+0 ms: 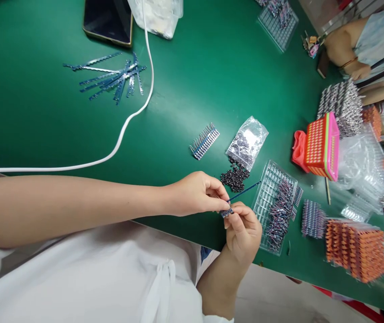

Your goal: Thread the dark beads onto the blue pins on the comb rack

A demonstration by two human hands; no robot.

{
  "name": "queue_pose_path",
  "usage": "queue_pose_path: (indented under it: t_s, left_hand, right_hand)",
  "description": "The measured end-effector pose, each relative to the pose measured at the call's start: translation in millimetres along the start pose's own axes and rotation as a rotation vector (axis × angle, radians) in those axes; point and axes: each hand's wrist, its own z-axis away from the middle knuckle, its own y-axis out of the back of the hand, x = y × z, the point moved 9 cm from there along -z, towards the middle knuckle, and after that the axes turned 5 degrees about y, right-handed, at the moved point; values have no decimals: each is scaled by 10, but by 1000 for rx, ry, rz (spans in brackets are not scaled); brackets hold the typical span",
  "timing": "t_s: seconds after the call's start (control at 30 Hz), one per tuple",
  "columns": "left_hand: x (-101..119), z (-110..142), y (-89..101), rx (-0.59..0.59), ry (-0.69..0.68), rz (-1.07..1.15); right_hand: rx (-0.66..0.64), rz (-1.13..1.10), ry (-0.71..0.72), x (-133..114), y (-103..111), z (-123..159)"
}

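Note:
My left hand (198, 193) pinches a small blue circuit-board piece (226, 212) between thumb and fingers. My right hand (244, 229) grips the same piece from the other side with thumb and forefinger. A thin blue strip (244, 191) sticks out from between the hands towards the upper right; whether it is joined to the piece is hidden by my fingers. Just above my hands lies a heap of small black bead-like parts (235, 176), below a clear plastic bag (247, 140) of similar parts. A board strip with rows of wire leads (204, 141) lies further up.
Beside my right hand is a clear tray (262, 202) of small leaded boards (281, 211). Thin blue strips (111, 78), a white cable (124, 128) and a phone (108, 20) lie left. Orange stacked parts (355, 249), a basket (318, 146) and another person's arm (342, 47) are right.

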Motion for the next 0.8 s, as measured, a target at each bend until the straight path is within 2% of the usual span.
queue_pose_path:
  t_s: [0.23,0.43,0.8]
  left_hand:
    - [49,18,6,11,-9,-111]
    - [70,28,0,14,-26,-245]
    - [28,29,-19,13,-24,-288]
  right_hand:
    - [-49,7,-32,24,-37,5]
    - [-63,-1,-116,99,-39,16]
    - [-88,-56,-170,157,-64,6]
